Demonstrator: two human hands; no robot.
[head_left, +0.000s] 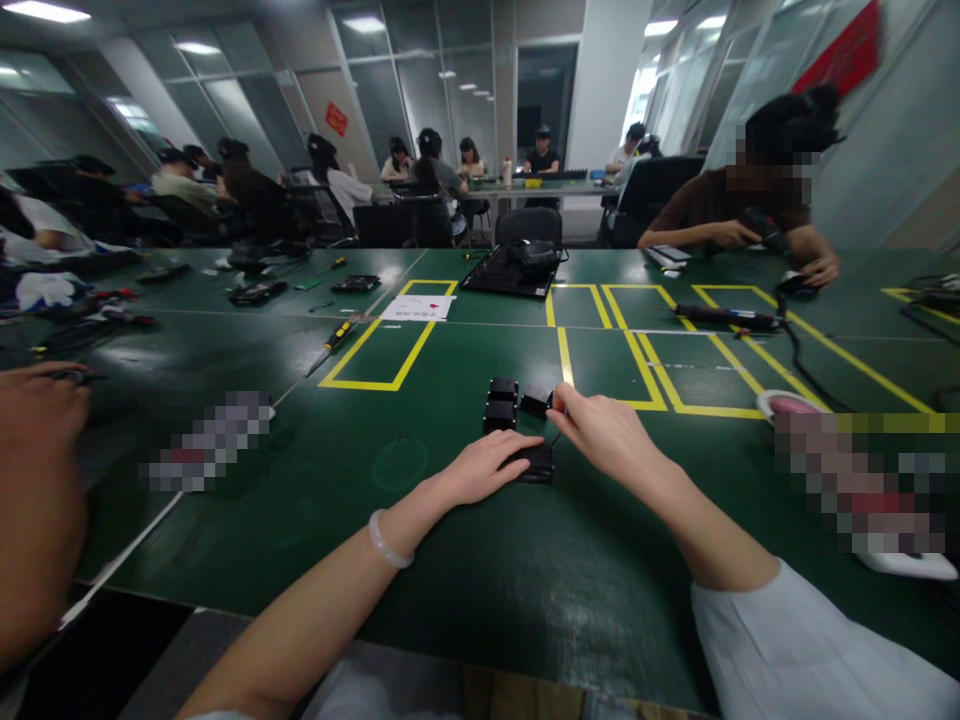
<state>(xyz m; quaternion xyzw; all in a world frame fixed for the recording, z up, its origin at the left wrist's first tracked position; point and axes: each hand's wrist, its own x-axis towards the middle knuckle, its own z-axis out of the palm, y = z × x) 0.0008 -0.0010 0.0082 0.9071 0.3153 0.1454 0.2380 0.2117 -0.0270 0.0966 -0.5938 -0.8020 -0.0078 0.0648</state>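
On the green table (442,570), my left hand (480,468) reaches in with a pale bracelet on the wrist. Its thumb and fingers are closed about the left end of a flat black block (538,464). My right hand (600,425) pinches a thin dark rod (555,438) that points down to the top of this block; most of the rod is hidden by the fingers. Just beyond the hands lie more small black blocks: two close together (501,402) at the left and one tilted block (535,400) beside my right fingertips.
Yellow tape outlines (360,385) mark the table. A yellow-black screwdriver (339,335) and a paper sheet (418,307) lie left. A black panel (510,275) is at the far side. A co-worker's arm (34,500) enters at left; another person (750,200) handles a tool across the table.
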